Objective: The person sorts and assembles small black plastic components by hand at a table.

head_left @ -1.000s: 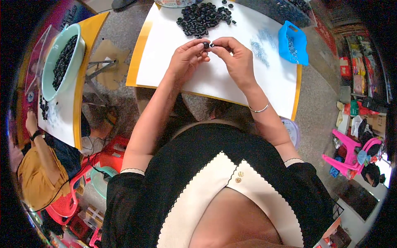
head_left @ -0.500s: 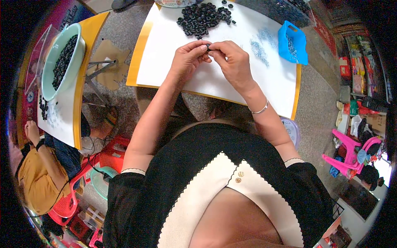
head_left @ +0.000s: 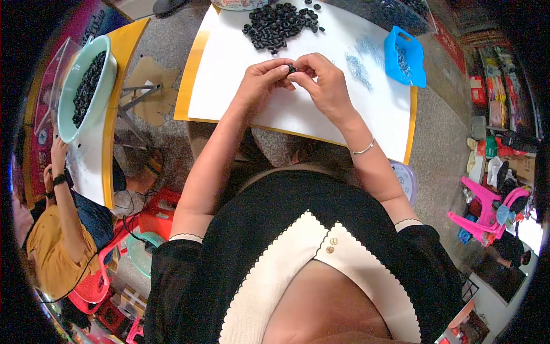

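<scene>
Both my hands meet over the near part of a white-topped table [head_left: 217, 86] with a yellow edge. Pinched in the fingertips of my left hand [head_left: 258, 85] is a small black ring-like part [head_left: 291, 69]. The thumb and forefinger of my right hand [head_left: 327, 86] close on the same part from the other side; the fingers cover much of it. Just beyond lies a heap of similar black parts [head_left: 278, 27]. Tiny pale blue, clear-looking pieces [head_left: 358, 70] are scattered to the right of my hands, beside a blue plastic basket [head_left: 420, 73] holding more of them.
At the left, a co-worker in a mustard top [head_left: 57, 235] sits at another table with a pale green basin [head_left: 110, 80] of black parts. Red plastic chairs [head_left: 94, 286] stand there. A pink stool [head_left: 481, 206] and shelves of goods [head_left: 498, 92] are at the right.
My hands stay together on the black part, with only slight finger shifts. The co-worker's arm has reached forward toward the basin, and the black parts beside it are mostly no longer visible.
</scene>
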The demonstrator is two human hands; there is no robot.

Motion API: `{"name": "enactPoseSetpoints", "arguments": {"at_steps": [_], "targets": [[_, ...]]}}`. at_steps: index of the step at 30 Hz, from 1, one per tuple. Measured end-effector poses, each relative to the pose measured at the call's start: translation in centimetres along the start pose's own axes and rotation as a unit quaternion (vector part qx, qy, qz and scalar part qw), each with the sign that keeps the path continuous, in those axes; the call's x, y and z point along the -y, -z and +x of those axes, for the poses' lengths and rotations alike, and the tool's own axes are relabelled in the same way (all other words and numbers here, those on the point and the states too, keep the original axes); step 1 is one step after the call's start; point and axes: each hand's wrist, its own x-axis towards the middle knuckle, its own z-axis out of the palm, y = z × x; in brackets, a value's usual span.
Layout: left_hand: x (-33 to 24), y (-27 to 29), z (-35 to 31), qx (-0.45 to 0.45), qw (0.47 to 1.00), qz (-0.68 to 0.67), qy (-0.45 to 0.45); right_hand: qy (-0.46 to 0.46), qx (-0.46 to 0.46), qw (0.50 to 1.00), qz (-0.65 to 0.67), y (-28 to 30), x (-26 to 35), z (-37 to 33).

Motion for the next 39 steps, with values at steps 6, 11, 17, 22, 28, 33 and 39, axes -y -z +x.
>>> {"name": "enactPoseSetpoints", "arguments": {"at_steps": [6, 11, 17, 22, 28, 33, 39], "targets": [[-0.5, -0.6, -0.8, 0.042, 0.997, 0.068, 0.011, -0.006, 0.045, 0.999, 0.021, 1.2, -0.5, 0.1], [-0.8, 0.1, -1.0, 0.094, 0.99, 0.095, 0.044, 0.06, 0.101, 0.993, 0.019, 1.4, -0.6, 0.5], [-0.4, 0.3, -0.8, 0.122, 0.989, 0.05, 0.07, 0.082, 0.074, 0.994, 0.02, 1.0, -1.1, 0.3], [0.3, 0.3, -0.5, 0.046, 0.997, 0.042, 0.046, 0.002, 0.065, 0.992, 0.105, -0.8, -1.5, -0.3], [0.1, -0.5, 0.2, -0.013, 0.992, 0.121, -0.015, -0.005, 0.033, 0.995, 0.093, -1.2, -1.3, 0.3], [0.0, -0.3, -0.5, 0.033, 0.997, 0.069, 0.01, 0.063, 0.003, 0.998, 0.0, -0.2, -1.4, 0.6], [0.3, 0.1, -0.4, 0.061, 0.998, -0.033, -0.014, -0.032, -0.091, 0.995, 0.005, 4.4, -2.5, 5.8]]}}
